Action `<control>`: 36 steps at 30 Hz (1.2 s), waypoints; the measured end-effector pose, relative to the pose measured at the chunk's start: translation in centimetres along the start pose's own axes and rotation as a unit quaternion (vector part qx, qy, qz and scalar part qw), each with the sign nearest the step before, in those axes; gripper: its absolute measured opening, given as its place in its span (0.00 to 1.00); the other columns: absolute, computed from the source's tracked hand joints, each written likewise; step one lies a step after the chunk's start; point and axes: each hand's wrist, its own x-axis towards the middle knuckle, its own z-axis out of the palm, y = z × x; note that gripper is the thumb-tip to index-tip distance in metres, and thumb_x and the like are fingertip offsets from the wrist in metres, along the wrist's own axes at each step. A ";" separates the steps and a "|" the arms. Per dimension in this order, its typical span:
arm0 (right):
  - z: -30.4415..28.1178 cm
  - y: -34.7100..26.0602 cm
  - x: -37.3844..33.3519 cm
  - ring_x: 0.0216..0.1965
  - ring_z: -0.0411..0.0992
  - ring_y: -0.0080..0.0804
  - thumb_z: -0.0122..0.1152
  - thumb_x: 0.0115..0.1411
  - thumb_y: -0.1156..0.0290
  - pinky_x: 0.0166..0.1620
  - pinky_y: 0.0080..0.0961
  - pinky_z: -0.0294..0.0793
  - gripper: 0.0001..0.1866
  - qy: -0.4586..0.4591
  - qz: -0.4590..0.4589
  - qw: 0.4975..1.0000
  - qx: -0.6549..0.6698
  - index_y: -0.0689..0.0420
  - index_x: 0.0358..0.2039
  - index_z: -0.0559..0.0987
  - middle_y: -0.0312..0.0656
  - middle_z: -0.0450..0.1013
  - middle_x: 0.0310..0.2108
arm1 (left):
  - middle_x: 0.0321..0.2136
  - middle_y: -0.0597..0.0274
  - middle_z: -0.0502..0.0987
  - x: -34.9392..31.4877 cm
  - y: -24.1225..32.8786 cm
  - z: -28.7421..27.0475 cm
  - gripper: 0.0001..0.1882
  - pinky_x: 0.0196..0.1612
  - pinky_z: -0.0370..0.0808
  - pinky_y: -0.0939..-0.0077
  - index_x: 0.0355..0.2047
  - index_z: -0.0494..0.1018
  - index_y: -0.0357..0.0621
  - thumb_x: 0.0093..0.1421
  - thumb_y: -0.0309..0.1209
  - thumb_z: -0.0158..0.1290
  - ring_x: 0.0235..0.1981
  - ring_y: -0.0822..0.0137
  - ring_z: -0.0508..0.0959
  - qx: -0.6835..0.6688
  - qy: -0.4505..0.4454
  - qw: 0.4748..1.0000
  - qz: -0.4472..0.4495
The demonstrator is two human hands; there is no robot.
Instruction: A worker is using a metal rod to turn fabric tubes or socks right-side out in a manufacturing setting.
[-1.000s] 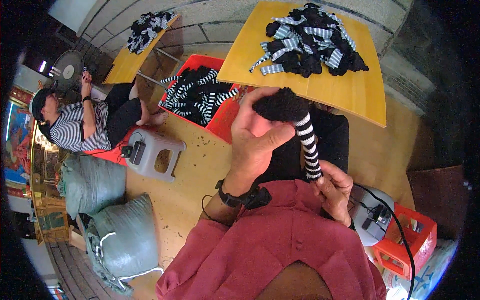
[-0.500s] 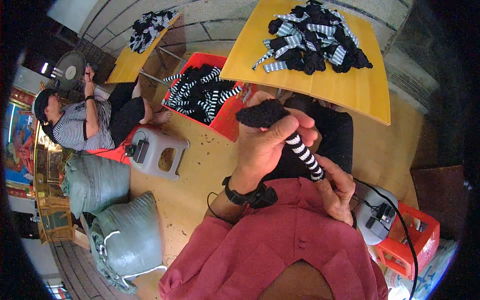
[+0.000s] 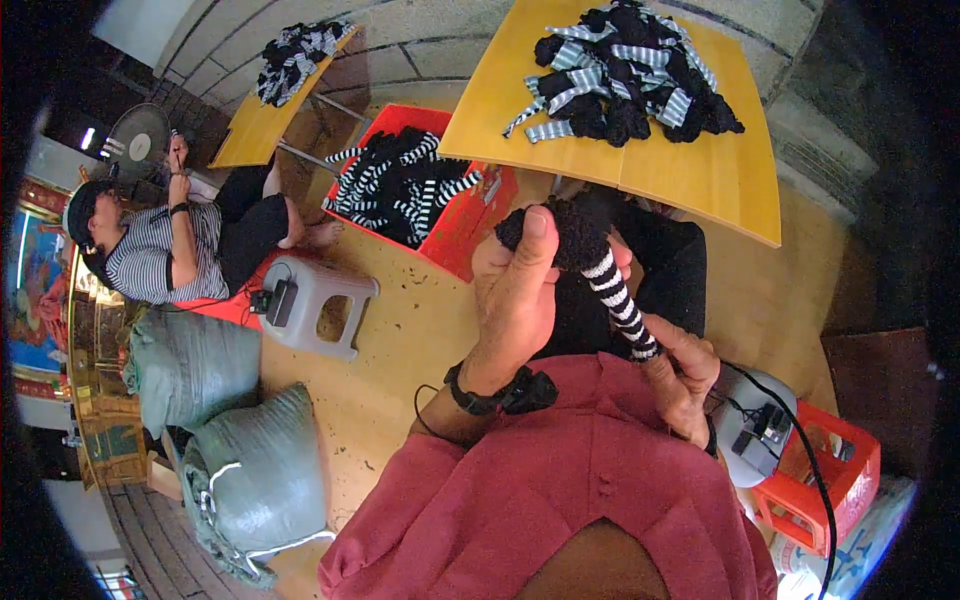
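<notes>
A knitted piece (image 3: 622, 306) with a fuzzy black end and a black-and-white striped tube stretches between my hands in front of my chest. My left hand (image 3: 518, 305) is closed on the fuzzy black end, thumb up along it and the fingertips partly hidden behind. At the tube's lower end, my right hand (image 3: 685, 380) grips the striped edge; whether its fingers reach inside the tube cannot be seen. Beyond my hands, a red bin (image 3: 452, 258) holds many striped and black knitted pieces. A pile of black and grey-striped pieces (image 3: 625, 85) lies on the yellow table (image 3: 715, 185).
At left, a seated person (image 3: 165, 245) works near a fan (image 3: 140, 133) and a second yellow table (image 3: 243, 135). A grey stool (image 3: 318, 305) and stuffed green sacks (image 3: 258, 475) stand on the floor. To my right are a red stool (image 3: 830, 480) and a black cable (image 3: 815, 470).
My left hand has turned, its thumb now pointing up along the fuzzy black end, which has shifted right. The right hand keeps its grip on the tube's lower end, slightly farther right.
</notes>
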 end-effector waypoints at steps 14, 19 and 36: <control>-0.1 -0.3 -1.9 0.17 0.61 0.16 0.53 0.58 0.74 0.18 0.12 0.55 0.15 -0.042 0.286 0.878 0.382 0.59 0.46 0.72 0.36 0.69 0.21 | 0.32 0.48 0.74 -0.8 -0.9 0.7 0.19 0.35 0.78 0.59 0.45 0.63 0.34 0.62 0.38 0.43 0.34 0.55 0.77 0.021 0.073 0.992 0.098; 0.2 -0.6 -1.8 0.17 0.60 0.15 0.52 0.57 0.77 0.19 0.11 0.55 0.16 -0.022 0.293 0.900 0.322 0.59 0.47 0.72 0.36 0.69 0.21 | 0.35 0.50 0.73 -0.4 -0.4 0.9 0.19 0.37 0.78 0.60 0.47 0.62 0.35 0.56 0.26 0.52 0.37 0.56 0.76 -0.003 0.033 0.991 0.129; -1.1 -2.5 0.8 0.26 0.74 0.32 0.49 0.44 0.86 0.32 0.23 0.71 0.31 -0.055 0.145 0.985 -0.080 0.65 0.53 0.64 0.49 0.73 0.30 | 0.20 0.53 0.75 0.1 -1.0 0.7 0.10 0.33 0.71 0.73 0.30 0.72 0.33 0.55 0.30 0.51 0.24 0.62 0.76 -0.040 -0.132 0.983 -0.119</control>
